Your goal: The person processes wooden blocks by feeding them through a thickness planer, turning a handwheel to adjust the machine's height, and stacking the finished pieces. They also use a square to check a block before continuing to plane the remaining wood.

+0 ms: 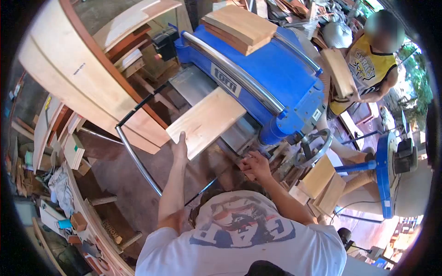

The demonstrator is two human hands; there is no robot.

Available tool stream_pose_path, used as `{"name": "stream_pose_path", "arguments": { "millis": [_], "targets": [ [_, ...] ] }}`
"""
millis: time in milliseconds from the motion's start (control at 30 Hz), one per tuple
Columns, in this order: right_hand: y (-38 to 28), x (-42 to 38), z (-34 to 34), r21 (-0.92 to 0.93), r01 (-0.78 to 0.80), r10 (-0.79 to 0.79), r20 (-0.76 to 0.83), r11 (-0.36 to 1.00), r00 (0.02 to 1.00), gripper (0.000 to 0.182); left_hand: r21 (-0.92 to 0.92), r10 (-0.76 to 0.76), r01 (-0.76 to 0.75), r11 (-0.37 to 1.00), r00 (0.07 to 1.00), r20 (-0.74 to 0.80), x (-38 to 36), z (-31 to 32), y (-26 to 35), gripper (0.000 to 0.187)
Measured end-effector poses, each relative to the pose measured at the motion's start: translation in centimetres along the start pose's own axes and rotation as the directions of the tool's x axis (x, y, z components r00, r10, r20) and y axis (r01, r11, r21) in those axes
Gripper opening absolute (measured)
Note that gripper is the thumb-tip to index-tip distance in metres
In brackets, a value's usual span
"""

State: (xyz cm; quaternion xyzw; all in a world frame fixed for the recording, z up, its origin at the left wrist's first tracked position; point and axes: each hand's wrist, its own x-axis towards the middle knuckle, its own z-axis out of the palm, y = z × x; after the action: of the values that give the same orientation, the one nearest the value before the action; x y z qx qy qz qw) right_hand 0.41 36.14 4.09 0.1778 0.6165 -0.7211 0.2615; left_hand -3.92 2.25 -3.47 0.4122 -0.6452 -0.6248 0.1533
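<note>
A pale wooden board [207, 120] lies on the metal bed [239, 133] of a blue thickness planer [258, 73], its far end at the machine's opening. My left hand [181, 147] grips the board's near corner, thumb on top and fingers hidden beneath. Below the planer's near edge, my right hand [254, 165] is apart from the board with its fingers curled. What those fingers hold, if anything, I cannot make out. A stack of short boards [246, 25] rests on top of the planer.
Across the planer a person in a yellow jersey [368, 64] holds a board [338, 72]. A handwheel [315, 147] juts out at right, near cut boards [317, 179] and a blue-framed machine [386, 175]. Long panels [78, 60] lean at left, beside a bent metal bar [138, 161].
</note>
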Motion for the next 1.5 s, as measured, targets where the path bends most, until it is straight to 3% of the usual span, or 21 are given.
{"name": "stream_pose_path", "arguments": {
  "millis": [33, 133, 167, 267, 367, 400, 433, 533, 567, 667, 767, 867, 1000, 1033, 1100, 1167, 1267, 1400, 1500],
  "targets": [
    [0.6, -0.3, -0.5, 0.003, -0.008, 0.008, 0.012, 1.000, 1.000, 0.057, 0.107, -0.071, 0.061, 0.992, 0.993, 0.092, -3.1, 0.6, 5.1, 0.063],
    [1.4, -0.7, -0.9, -0.023, 0.036, -0.035, 0.014, 0.999, 0.999, 0.059, 0.189, 0.015, -0.014, 0.982, 1.000, -0.003, -1.8, 4.6, 4.7, 0.060],
    [1.3, -0.6, -0.9, -0.037, 0.061, -0.061, 0.007, 0.997, 0.998, 0.058, 0.330, 0.028, -0.007, 0.944, 0.998, -0.060, -2.4, 5.8, 5.8, 0.056],
    [2.0, 1.0, -1.8, -0.128, 0.089, -0.078, 0.086, 0.988, 0.993, 0.061, 0.049, 0.244, -0.240, 0.970, 0.961, -0.127, 0.7, 8.7, 2.5, 0.056],
    [0.5, 1.5, -1.1, -0.345, 0.218, -0.209, 0.064, 0.913, 0.976, 0.061, 0.182, 0.280, -0.251, 0.951, 0.947, -0.156, -0.2, 9.8, 4.0, 0.057],
    [-0.4, 1.1, -0.6, -0.387, 0.203, -0.185, 0.085, 0.899, 0.979, 0.061, 0.223, 0.305, -0.266, 0.938, 0.938, -0.162, 0.0, 9.7, 3.6, 0.057],
    [-1.8, 0.9, 0.0, -0.427, 0.198, -0.167, 0.108, 0.882, 0.980, 0.061, 0.413, 0.364, -0.251, 0.875, 0.905, -0.222, 0.1, 10.1, 3.2, 0.054],
    [-3.8, 3.1, 1.3, -0.503, 0.347, -0.269, 0.224, 0.791, 0.937, 0.061, 0.323, 0.403, -0.325, 0.889, 0.890, -0.213, 0.3, 11.0, 3.7, 0.052],
    [-4.0, 3.4, 1.5, -0.520, 0.408, -0.308, 0.271, 0.750, 0.912, 0.060, 0.193, 0.328, -0.288, 0.938, 0.917, -0.228, -0.9, 11.5, 4.8, 0.051],
    [-9.3, 3.2, 4.1, -0.498, 0.470, -0.310, 0.371, 0.729, 0.875, 0.060, 0.355, 0.307, -0.228, 0.906, 0.934, -0.184, -1.8, 11.5, 6.7, 0.049],
    [-12.7, 3.2, 5.9, -0.389, 0.500, -0.357, 0.383, 0.774, 0.852, 0.057, 0.220, 0.178, -0.155, 0.963, 0.980, -0.087, -1.6, 12.0, 7.1, 0.067],
    [-15.9, 3.2, 6.8, -0.267, 0.605, -0.498, 0.375, 0.750, 0.782, 0.056, 0.165, 0.202, -0.186, 0.969, 0.975, -0.090, -0.9, 12.9, 6.3, 0.070],
    [-20.8, 3.9, 8.9, 0.091, 0.691, -0.694, -0.004, 0.717, 0.720, 0.055, 0.190, 0.104, -0.093, 0.977, 0.993, -0.047, -1.5, 13.5, 7.7, 0.072],
    [-23.5, 4.0, 9.8, 0.177, 0.692, -0.679, -0.139, 0.700, 0.721, 0.055, 0.184, 0.097, -0.082, 0.980, 0.992, -0.076, -1.5, 13.9, 7.4, 0.073],
    [-28.2, 6.3, 10.6, 0.138, 0.697, -0.617, -0.367, 0.704, 0.696, 0.057, 0.220, 0.065, -0.049, 0.974, 0.995, -0.069, -2.4, 14.1, 9.0, 0.074],
    [-32.0, 10.9, 9.8, 0.418, 0.601, -0.489, -0.351, 0.681, 0.798, 0.059, 0.308, 0.015, -0.014, 0.951, 1.000, -0.002, -4.7, 13.4, 13.5, 0.075],
    [-35.8, 18.9, 8.8, 0.236, 0.503, -0.405, -0.363, 0.831, 0.839, 0.058, 0.302, 0.018, -0.004, 0.953, 0.999, -0.044, -4.8, 13.6, 13.2, 0.077],
    [-37.5, 24.7, 7.7, 0.143, 0.428, -0.359, -0.350, 0.893, 0.866, 0.046, 0.208, 0.081, -0.054, 0.977, 0.989, -0.122, -8.9, 12.7, 18.2, 0.081],
    [-37.3, 24.0, 6.2, 0.265, 0.335, -0.282, -0.218, 0.904, 0.934, 0.044, 0.150, -0.019, 0.050, 0.987, 0.979, -0.201, -4.6, 15.1, 10.1, 0.087]
  ]
}}
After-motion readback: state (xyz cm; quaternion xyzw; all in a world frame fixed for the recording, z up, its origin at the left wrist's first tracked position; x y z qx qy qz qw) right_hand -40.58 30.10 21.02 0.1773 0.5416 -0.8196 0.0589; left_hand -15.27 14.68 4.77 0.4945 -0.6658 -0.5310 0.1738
